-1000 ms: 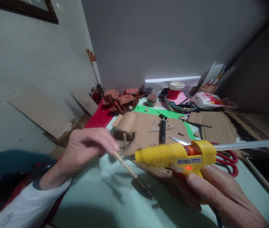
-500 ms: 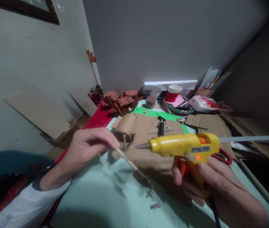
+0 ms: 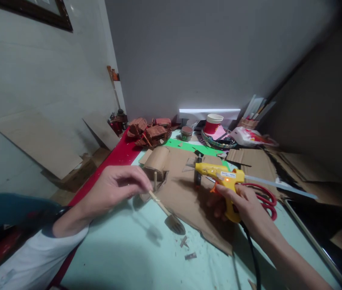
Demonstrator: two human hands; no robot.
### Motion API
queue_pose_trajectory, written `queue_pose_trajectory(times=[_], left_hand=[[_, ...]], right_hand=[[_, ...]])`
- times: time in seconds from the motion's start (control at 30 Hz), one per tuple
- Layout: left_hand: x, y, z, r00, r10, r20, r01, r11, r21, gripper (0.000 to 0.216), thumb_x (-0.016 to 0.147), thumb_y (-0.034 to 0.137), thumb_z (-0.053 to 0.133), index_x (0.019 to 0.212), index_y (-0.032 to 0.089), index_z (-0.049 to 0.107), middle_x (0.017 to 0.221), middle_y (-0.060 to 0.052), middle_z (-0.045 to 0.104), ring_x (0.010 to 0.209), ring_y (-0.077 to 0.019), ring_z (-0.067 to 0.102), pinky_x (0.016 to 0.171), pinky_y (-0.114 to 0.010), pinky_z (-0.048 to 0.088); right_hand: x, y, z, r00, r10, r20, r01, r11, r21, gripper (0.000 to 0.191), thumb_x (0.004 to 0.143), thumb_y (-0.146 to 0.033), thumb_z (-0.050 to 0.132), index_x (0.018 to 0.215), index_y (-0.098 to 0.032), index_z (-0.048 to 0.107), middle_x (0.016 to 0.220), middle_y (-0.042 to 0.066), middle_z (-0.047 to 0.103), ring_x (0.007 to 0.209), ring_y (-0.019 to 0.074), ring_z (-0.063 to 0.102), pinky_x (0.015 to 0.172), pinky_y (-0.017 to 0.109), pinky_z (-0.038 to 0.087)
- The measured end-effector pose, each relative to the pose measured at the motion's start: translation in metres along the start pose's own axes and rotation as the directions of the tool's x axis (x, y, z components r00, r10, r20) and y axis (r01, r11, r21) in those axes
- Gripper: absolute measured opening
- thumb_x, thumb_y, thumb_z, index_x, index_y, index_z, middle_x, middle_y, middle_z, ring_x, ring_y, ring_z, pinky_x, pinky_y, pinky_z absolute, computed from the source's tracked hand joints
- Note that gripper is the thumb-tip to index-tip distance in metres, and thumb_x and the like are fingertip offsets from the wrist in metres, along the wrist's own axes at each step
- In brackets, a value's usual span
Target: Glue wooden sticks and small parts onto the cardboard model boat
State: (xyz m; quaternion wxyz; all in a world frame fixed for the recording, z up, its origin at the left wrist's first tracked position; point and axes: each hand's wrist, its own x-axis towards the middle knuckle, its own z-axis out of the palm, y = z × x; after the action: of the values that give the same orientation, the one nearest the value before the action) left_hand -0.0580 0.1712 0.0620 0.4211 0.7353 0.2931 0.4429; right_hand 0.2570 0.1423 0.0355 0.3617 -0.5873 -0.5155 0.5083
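Observation:
My left hand (image 3: 115,189) is closed in a pinch on a thin wooden stick (image 3: 160,203) that ends in a dark, flat cardboard piece (image 3: 175,224) just above the pale green table (image 3: 122,249). My right hand (image 3: 243,205) grips a yellow hot glue gun (image 3: 219,174) by its handle, out over a brown cardboard sheet (image 3: 185,197). Its light glows orange, its nozzle points left, and a clear glue stick (image 3: 279,184) juts from its back. A black cord (image 3: 253,257) runs down from the handle.
A rolled cardboard piece (image 3: 158,159) with an upright peg lies beyond the stick. Red-handled scissors (image 3: 264,197) lie right of the gun. At the back stand brown model parts (image 3: 151,132), a red paper cup (image 3: 212,124), a small jar (image 3: 186,133) and green paper (image 3: 189,146). Small scraps (image 3: 187,249) dot the table.
My right hand has carried the glue gun away from me, out over the cardboard sheet beyond the stick. My left hand has kept the stick almost still.

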Motion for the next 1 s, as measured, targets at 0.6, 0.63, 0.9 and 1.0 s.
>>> queue_pose_trajectory(times=[0.6, 0.63, 0.9, 1.0], left_hand=[[0.003, -0.008, -0.001, 0.994, -0.104, -0.03, 0.105, 0.994, 0.042, 0.017, 0.08, 0.006, 0.071, 0.078, 0.022, 0.077, 0.081, -0.002, 0.075, 0.077, -0.0152, 0.069, 0.071, -0.023, 0.054], [0.003, -0.007, 0.0, 0.994, -0.104, -0.029, 0.105, 0.994, 0.039, 0.017, 0.079, 0.006, 0.071, 0.078, 0.022, 0.077, 0.081, -0.001, 0.075, 0.077, -0.0152, 0.069, 0.072, -0.023, 0.054], [0.0, -0.001, 0.002, 0.995, -0.097, -0.01, 0.097, 0.995, 0.029, 0.021, 0.081, 0.004, 0.069, 0.08, 0.024, 0.077, 0.083, 0.001, 0.075, 0.079, -0.0138, 0.068, 0.074, -0.022, 0.052], [0.0, 0.003, 0.002, 0.996, -0.072, -0.044, 0.073, 0.997, 0.02, 0.023, 0.081, 0.003, 0.069, 0.079, 0.024, 0.077, 0.081, 0.003, 0.074, 0.079, -0.0129, 0.068, 0.075, -0.022, 0.052]], right_hand=[[-0.003, -0.007, 0.01, 0.986, -0.057, -0.157, -0.136, 0.275, -0.952, 0.055, 0.099, -0.06, 0.022, 0.064, -0.024, 0.045, 0.063, 0.009, 0.061, 0.062, 0.0286, 0.062, 0.053, 0.033, 0.027], [-0.005, -0.007, 0.009, 0.983, -0.069, -0.168, -0.148, 0.233, -0.961, 0.055, 0.098, -0.061, 0.022, 0.065, -0.025, 0.046, 0.062, 0.009, 0.062, 0.062, 0.0302, 0.063, 0.052, 0.033, 0.026], [-0.038, -0.022, 0.028, 0.827, -0.534, 0.176, 0.517, 0.601, -0.61, 0.026, 0.099, -0.046, 0.046, 0.093, -0.025, 0.06, 0.075, 0.0, 0.068, 0.062, 0.0159, 0.064, 0.056, 0.026, 0.047], [-0.049, -0.025, 0.047, 0.755, -0.614, 0.228, 0.634, 0.597, -0.492, 0.021, 0.094, -0.038, 0.06, 0.112, -0.027, 0.058, 0.09, -0.002, 0.07, 0.074, 0.0132, 0.066, 0.066, 0.021, 0.052]])
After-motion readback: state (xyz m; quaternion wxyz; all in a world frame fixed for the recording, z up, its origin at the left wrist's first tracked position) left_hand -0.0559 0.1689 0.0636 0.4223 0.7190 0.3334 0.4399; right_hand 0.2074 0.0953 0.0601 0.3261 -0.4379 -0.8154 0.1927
